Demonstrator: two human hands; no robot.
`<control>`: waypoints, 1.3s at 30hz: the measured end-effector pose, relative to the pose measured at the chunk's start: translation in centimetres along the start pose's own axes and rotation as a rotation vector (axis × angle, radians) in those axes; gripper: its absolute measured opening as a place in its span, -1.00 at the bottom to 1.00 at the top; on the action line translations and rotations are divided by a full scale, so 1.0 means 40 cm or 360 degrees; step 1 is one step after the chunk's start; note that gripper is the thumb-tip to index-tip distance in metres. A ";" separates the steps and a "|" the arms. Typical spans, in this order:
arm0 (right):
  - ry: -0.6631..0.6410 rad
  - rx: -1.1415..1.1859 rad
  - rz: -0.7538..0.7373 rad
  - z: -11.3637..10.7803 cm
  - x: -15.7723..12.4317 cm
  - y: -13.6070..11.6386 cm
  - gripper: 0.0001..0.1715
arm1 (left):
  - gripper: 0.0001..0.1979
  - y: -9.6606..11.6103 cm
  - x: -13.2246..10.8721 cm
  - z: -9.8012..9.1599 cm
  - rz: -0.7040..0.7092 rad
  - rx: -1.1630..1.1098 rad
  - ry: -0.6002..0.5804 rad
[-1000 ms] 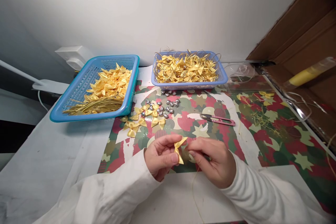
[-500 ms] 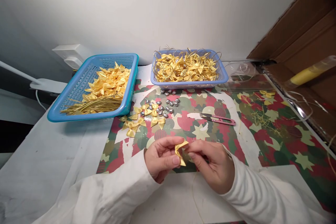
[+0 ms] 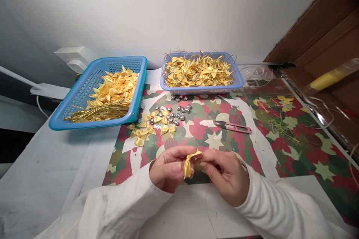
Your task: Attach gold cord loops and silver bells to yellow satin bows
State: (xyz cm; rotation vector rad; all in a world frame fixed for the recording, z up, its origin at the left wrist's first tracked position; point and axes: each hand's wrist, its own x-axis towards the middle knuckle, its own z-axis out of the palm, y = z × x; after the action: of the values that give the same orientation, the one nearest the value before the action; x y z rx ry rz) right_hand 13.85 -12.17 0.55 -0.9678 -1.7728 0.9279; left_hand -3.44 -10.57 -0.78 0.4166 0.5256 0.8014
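Note:
Near the front of the table my left hand [image 3: 168, 170] is closed around a yellow ribbon bow [image 3: 187, 166], its thumb lying behind the loops. My right hand [image 3: 226, 173] meets it from the right, thumb and forefinger pinched close against the bow's upper tip. Whatever lies in that pinch is too small and hidden to name. A thin yellow thread [image 3: 208, 209] hangs below the hands over a white board. Beyond them lie several loose yellow bows [image 3: 168, 130] and several silver jingle bells [image 3: 179, 115]. Pink thread snips [image 3: 234, 127] rest to their right.
At the back left a blue basket [image 3: 53, 119] holds yellow bows and gold cords. A periwinkle basket [image 3: 202, 90] with bows and looped gold cords stands against the wall. Thread scraps [image 3: 276, 123] lie on the right. A cardboard box [image 3: 316, 26] borders that side.
The bow has turned between my hands, so its folded loops now face me. My left thumb has shifted back to the left. My right hand stays nearly in place, still pinched.

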 end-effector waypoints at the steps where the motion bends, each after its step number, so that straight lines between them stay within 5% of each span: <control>1: 0.0004 -0.0008 0.0001 -0.001 0.001 0.000 -0.81 | -0.69 0.003 -0.001 0.004 -0.0019 -0.0006 0.0025; 9: -0.0008 -0.0043 -0.0026 0.003 -0.007 0.011 -0.81 | -0.76 0.015 -0.013 0.047 -0.0009 0.0014 0.0188; 27: 0.0069 0.0046 -0.0022 0.019 -0.018 0.007 -0.81 | -0.76 -0.012 -0.002 0.003 0.0042 0.0092 0.0022; 39: -0.0040 -0.0261 -0.0176 0.001 0.010 0.024 -0.77 | -0.77 -0.012 -0.003 0.035 0.0251 0.0330 0.0320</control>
State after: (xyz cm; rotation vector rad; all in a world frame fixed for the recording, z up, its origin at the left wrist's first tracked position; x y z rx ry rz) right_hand 13.92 -11.43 -0.19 -0.9529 -1.9268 0.7370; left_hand -2.42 -11.17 0.12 0.5772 0.7740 0.9501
